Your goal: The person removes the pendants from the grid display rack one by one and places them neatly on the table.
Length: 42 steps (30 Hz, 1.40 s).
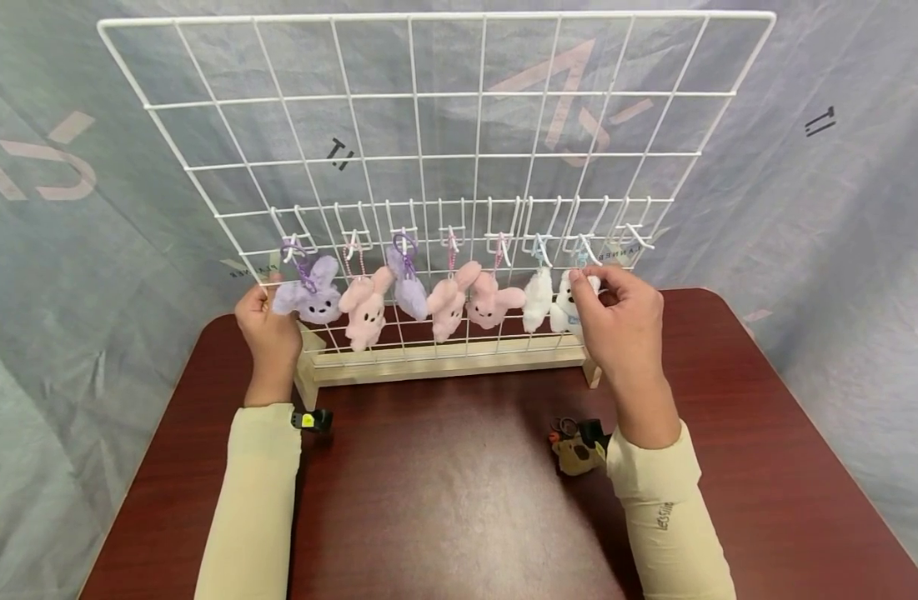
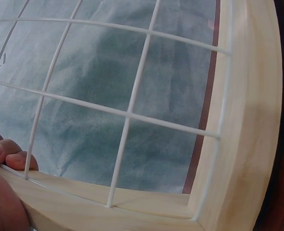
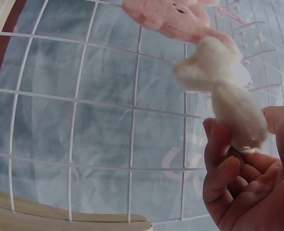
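My right hand (image 1: 629,321) pinches a white plush keychain (image 1: 566,307) that hangs by a pale blue strap from a hook on the white wire grid (image 1: 443,96). In the right wrist view, fingers and thumb close round the white plush body (image 3: 240,115). At the grid's left side, my left hand (image 1: 269,333) grips the stand's wooden frame (image 2: 248,110), its fingers behind the bar and thumb in front. Beside the held plush hangs another white plush (image 1: 537,300). Farther left are pink plush rabbits (image 1: 486,302) and purple ones (image 1: 316,292), each on its own hook.
The grid stands on a wooden base bar (image 1: 451,362) at the back of a dark red table (image 1: 428,500). A brown plush keychain (image 1: 574,457) lies near my right wrist. Another white hook (image 1: 634,237) sits at the far right. Grey cloth (image 1: 46,333) hangs behind.
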Motion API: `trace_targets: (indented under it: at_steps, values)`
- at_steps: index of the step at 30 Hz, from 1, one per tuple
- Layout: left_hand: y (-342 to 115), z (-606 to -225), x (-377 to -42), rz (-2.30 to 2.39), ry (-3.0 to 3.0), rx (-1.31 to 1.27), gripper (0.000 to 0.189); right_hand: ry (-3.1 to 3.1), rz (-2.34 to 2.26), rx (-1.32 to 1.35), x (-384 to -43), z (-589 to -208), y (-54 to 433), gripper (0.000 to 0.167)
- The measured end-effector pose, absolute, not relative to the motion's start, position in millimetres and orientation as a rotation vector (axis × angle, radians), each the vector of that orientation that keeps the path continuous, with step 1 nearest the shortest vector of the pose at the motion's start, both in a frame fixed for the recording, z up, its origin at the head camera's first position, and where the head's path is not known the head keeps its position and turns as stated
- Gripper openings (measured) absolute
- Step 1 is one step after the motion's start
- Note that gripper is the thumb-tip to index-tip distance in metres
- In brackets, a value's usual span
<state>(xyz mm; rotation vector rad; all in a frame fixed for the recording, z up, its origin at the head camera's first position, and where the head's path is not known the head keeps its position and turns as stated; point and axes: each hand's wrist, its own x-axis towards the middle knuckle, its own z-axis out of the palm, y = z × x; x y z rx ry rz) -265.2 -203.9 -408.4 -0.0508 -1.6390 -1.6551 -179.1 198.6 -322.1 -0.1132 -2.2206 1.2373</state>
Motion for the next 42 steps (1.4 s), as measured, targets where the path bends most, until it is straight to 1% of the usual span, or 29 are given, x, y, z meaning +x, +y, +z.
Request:
trace_targets:
  at_steps: [7,15,24,28,31,35,42]
  values:
    - [-202.8,-408.4,-265.7,-1.682,-1.632,-0.054,0.051,-2.144,1.281,-0.093,-175.9,-320.0,199.6,0.021]
    - [-204.0,-409.7,-267.4,-1.631,-1.631,-0.011,0.047,-2.058,1.381,0.001,-172.9,-319.4,199.0,0.022]
    - [-190.1,-388.2,-247.8,-1.664,-1.608,-0.036,0.050,-1.919,1.481,0.114,-167.1,-315.5,199.8,0.018]
    - [-193.9,-395.2,-255.3,-1.648,-1.596,-0.072,0.048,-1.884,1.471,0.145,-165.1,-312.4,199.9,0.016]
    - [-198.9,-403.5,-261.8,-1.637,-1.601,-0.063,0.048,-1.860,1.471,0.181,-163.7,-309.9,200.5,0.019]
    - [-201.9,-407.0,-262.5,-1.647,-1.617,-0.038,0.048,-1.826,1.472,0.213,-160.1,-306.1,200.9,0.023]
    - [-201.3,-406.4,-261.3,-1.653,-1.619,-0.026,0.051,-1.807,1.461,0.207,-153.9,-300.4,201.3,0.020]
